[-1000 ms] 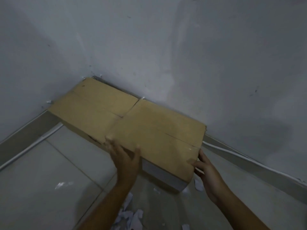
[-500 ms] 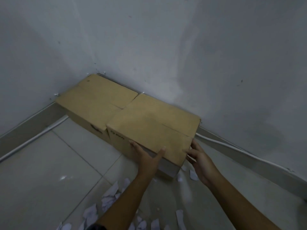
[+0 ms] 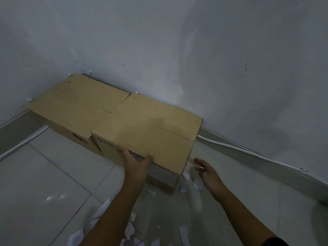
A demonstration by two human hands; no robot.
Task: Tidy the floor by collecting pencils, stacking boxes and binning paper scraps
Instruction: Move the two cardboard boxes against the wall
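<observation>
Since half a second ago my right hand (image 3: pixel 206 172) has come off the end of the nearer cardboard box (image 3: pixel 147 132) and now hovers just beside its lower-right corner, fingers loosely spread, holding nothing. My left hand (image 3: pixel 136 165) stays on the box's near long edge at frame centre, thumb hooked over the top rim, fingers against the front face.

Both boxes sit side by side along the wall, the farther cardboard box (image 3: pixel 74 105) tucked into the corner at upper left of centre. The near box's long axis runs from centre-left down to lower right, parallel to the wall. I judge the stacking not yet done. The left hand is the nearer one; the free right end lies up-left of the right hand.

Paper scraps (image 3: pixel 99 221) litter the floor tiles (image 3: pixel 35 183) along the bottom.
</observation>
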